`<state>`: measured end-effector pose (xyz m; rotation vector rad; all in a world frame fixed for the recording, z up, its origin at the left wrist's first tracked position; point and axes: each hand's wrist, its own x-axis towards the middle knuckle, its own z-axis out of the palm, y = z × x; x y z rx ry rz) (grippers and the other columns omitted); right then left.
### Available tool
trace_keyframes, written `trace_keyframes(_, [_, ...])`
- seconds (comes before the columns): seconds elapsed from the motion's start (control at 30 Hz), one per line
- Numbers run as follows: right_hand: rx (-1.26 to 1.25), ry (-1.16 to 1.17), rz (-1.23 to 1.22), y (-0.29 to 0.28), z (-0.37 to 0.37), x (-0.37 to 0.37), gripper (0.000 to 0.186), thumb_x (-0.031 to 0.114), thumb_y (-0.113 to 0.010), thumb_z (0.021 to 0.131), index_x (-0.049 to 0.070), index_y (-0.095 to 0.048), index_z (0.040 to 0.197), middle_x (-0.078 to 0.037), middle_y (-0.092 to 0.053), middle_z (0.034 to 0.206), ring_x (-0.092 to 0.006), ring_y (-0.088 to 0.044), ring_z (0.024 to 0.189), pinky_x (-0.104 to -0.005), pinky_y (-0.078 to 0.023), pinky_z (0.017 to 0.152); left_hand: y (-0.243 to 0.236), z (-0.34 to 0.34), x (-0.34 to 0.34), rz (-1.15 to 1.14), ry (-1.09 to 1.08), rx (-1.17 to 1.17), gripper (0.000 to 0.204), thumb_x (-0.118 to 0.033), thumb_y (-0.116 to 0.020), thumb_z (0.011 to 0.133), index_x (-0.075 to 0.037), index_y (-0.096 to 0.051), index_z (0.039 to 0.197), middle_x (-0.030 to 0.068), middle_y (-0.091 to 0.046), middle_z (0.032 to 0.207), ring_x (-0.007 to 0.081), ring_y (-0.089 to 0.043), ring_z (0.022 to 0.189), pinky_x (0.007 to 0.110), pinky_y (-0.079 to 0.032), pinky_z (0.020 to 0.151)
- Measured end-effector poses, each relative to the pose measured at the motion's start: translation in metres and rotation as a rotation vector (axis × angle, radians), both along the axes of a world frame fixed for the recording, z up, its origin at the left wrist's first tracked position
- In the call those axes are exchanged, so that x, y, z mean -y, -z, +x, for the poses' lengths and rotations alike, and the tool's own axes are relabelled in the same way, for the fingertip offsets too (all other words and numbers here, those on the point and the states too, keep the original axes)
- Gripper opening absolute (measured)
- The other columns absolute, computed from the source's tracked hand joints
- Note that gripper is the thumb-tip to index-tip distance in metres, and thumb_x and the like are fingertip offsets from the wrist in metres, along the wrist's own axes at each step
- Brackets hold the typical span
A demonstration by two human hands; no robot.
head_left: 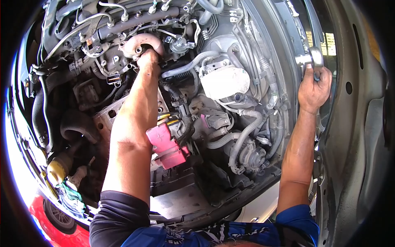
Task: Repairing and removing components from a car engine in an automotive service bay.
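Sunlight falls over an open car engine bay (284, 78), its metal and hoses dusty, with part of a red car (80, 236) showing beyond the near left edge. Just inside that edge, a blue-green rag (70, 200) lies crumpled beside a yellowish pot (57, 169), and a ribbed black hose (40, 109) runs up the left side. Across the left half stretches the left arm, bare below a dark sleeve, covering part of the engine behind it. Its left hand (148, 59) reaches in at the far middle, against a curved, pinkish-tan pipe (153, 40); the fingers are hidden there, so I cannot tell whether they grip anything. Right of the forearm, nearer, sits a red plastic cover (166, 148), close to the arm. Farther off, a grey hose (190, 65) leads right from near the wrist, toward a white tank (226, 81) glaring in the light, and more hoses crowd the space beyond. At the far right, the right hand (314, 88) has its fingers curled around a shiny metal tool (317, 57), held by the bay's side, next to a big dark panel (349, 123).
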<state>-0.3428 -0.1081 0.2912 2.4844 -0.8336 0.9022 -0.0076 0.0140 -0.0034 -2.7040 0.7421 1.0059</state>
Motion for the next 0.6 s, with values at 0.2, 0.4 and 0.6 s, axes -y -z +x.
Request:
trace_keyframes(0.2, [0.008,-0.023,-0.021,0.001,-0.001,0.003,0.015,0.01,-0.071,0.087,0.002,-0.066,0.098,-0.011,-0.064,0.097,-0.0259,-0.064,0.087,-0.0374,-0.052,0.078,-0.003,0.012,-0.005,-0.306,0.15,-0.172,0.014,-0.025,-0.07,0.061,-0.013,-0.062,0.062,-0.0002,-0.055,0.064,0.0151,-0.049,0.054,0.038,-0.041,0.049])
trace_keyframes(0.4, [-0.007,-0.021,-0.027,0.001,-0.004,0.004,0.016,0.009,-0.071,0.086,0.002,-0.065,0.099,-0.01,-0.064,0.097,-0.0259,-0.065,0.088,-0.0373,-0.053,0.078,-0.006,0.022,-0.006,-0.619,0.302,-0.342,0.014,-0.024,-0.069,0.063,-0.014,-0.061,0.065,0.0004,-0.058,0.068,0.0138,-0.052,0.059,0.037,-0.043,0.053])
trace_keyframes(0.6, [-0.004,-0.022,-0.044,0.0,-0.001,0.003,0.016,0.008,-0.071,0.086,0.001,-0.065,0.099,-0.01,-0.064,0.098,-0.0263,-0.065,0.088,-0.0372,-0.053,0.078,-0.004,0.034,-0.018,-0.925,0.459,-0.509,0.013,-0.024,-0.069,0.064,-0.014,-0.06,0.068,0.001,-0.06,0.073,0.0124,-0.054,0.064,0.036,-0.044,0.057])
